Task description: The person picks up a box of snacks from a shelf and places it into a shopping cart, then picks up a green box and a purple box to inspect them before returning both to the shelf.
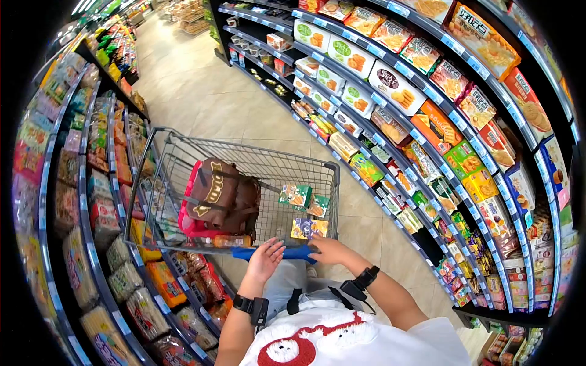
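A grey wire shopping cart [256,146] stands in front of me, its blue handle [293,252] towards my body. My right hand [328,251] is closed on the right end of that handle. Over the handle's left part is my left hand [267,257], its fingers stretched out, with nothing in it. Inside the cart sits a brown bag [213,189] with yellow lettering, beside something red [190,204]. A bottle [232,241] with orange-brown contents lies near the handle. Green boxes [295,196] and a purple and yellow box [309,228] are at the cart's right side.
Shelves of biscuit packs [397,85] curve along the right. On the left, shelves hold bagged noodles and other packets [101,207], close to the cart's side. A pale tiled floor [195,79] runs ahead between them, with a display rack [186,15] farther off.
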